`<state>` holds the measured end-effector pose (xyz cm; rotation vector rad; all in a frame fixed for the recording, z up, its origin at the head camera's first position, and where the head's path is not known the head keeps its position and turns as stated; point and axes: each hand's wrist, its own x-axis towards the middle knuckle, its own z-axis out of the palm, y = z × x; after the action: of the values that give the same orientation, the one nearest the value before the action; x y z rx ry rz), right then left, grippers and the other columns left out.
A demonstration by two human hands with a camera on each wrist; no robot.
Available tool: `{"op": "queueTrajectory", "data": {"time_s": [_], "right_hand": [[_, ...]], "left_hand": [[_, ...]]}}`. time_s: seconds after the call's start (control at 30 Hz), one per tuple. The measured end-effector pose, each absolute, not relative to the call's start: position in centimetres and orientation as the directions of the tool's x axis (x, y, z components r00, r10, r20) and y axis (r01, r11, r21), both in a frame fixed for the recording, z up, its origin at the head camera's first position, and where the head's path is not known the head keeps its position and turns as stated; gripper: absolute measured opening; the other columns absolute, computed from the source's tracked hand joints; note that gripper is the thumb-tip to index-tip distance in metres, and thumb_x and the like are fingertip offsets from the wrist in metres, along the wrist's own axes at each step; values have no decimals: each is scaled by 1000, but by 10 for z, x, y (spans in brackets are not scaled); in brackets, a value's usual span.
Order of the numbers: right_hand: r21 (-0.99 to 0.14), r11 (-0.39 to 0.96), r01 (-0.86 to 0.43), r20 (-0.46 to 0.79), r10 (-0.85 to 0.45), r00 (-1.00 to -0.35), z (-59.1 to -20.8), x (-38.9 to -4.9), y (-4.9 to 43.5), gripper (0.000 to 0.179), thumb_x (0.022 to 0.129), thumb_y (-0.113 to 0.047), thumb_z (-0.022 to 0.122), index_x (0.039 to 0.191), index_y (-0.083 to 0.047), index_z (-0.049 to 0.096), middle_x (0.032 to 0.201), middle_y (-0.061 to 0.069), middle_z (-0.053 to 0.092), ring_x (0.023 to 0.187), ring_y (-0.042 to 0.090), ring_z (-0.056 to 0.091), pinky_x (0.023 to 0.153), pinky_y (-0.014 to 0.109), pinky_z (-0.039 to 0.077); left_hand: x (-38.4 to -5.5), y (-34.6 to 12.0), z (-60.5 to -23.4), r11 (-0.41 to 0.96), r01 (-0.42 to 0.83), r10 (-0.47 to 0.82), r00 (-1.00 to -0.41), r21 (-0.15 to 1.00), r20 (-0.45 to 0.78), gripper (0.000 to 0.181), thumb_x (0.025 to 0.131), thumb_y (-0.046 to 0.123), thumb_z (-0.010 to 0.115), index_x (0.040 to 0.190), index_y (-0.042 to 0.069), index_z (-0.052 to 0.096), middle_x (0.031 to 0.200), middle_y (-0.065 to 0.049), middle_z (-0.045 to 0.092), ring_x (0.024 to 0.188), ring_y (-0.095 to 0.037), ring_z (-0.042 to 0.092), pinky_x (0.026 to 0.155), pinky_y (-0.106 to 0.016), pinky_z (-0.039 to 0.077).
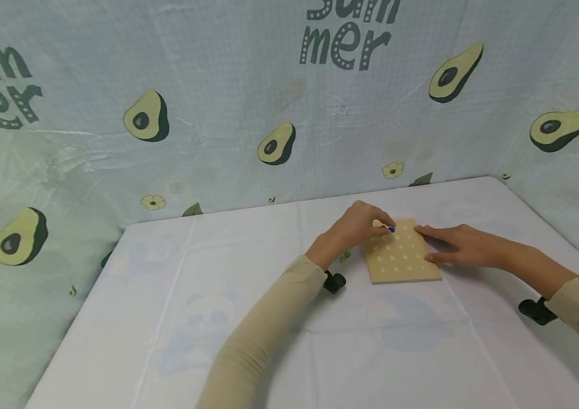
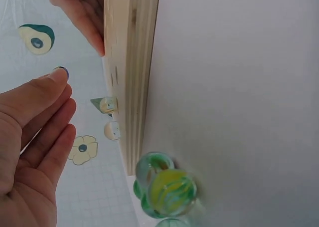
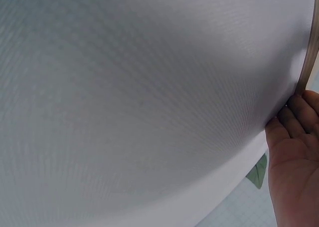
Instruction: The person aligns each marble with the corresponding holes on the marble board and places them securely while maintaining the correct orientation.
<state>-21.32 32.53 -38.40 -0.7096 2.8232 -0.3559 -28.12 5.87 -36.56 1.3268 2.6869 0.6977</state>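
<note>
A square wooden board [image 1: 405, 274] with rows of round hollows lies flat on the table. My left hand [image 1: 358, 228] is over its far left part and pinches a blue marble [image 1: 391, 229] between thumb and forefinger. The left wrist view shows that marble [image 2: 63, 71] mostly hidden by the thumb, held apart from the board's face. Two clear marbles [image 2: 112, 130] sit on the board near its edge. My right hand [image 1: 468, 245] lies along the board's right side, with fairly straight fingers touching the edge; in the right wrist view its fingertips meet the board's side.
Several green and yellow glass marbles [image 2: 172, 192] lie on the table just left of the board. A white cloth [image 1: 207, 341] covers the table. Behind it hangs a sheet [image 1: 207, 74] printed with avocados.
</note>
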Motion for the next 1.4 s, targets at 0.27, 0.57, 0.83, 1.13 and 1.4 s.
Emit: {"op": "queueTrajectory", "data": {"time_s": [0.27,0.57,0.83,1.13,1.4], "right_hand": [[-282,856,-434,-133,-482,-866,-383,-211,326,77,98,-50,64,154,-1,41,149,30,46,128,47,55,100,61,46],[-295,857,-423,-135,-475,-869,-385,-211,328,78,97,-51,64,154,-3,41,149,28,47,127,44,57,99,60,47],[-287,860,-423,-140,-474,-869,-384,-211,325,79,98,-52,63,155,-2,40,149,29,47,128,45,55,99,60,47],[-298,853,-427,-137,-481,-866,-382,-210,325,77,99,-50,63,155,-3,39,150,29,46,129,46,54,100,59,47],[-301,854,-423,-140,-479,-867,-382,-211,325,78,99,-51,62,156,-3,39,151,28,45,130,45,54,101,59,46]], "left_hand": [[-292,65,-373,505,721,762,-631,474,147,19,96,18,73,113,14,79,112,4,76,108,-7,66,86,-11,45],[-296,76,-381,513,685,727,-667,517,164,13,94,16,75,107,14,78,107,4,76,104,-7,66,87,-13,46],[-297,87,-382,575,616,667,-734,539,128,11,93,18,77,103,15,78,101,8,75,99,-4,64,85,-12,45],[-301,88,-382,623,549,611,-786,557,91,14,92,20,77,105,18,81,100,10,76,100,-3,64,85,-12,46],[-306,89,-382,615,512,601,-796,600,64,16,91,21,77,106,18,82,99,12,76,102,-2,62,88,-12,45]]}}
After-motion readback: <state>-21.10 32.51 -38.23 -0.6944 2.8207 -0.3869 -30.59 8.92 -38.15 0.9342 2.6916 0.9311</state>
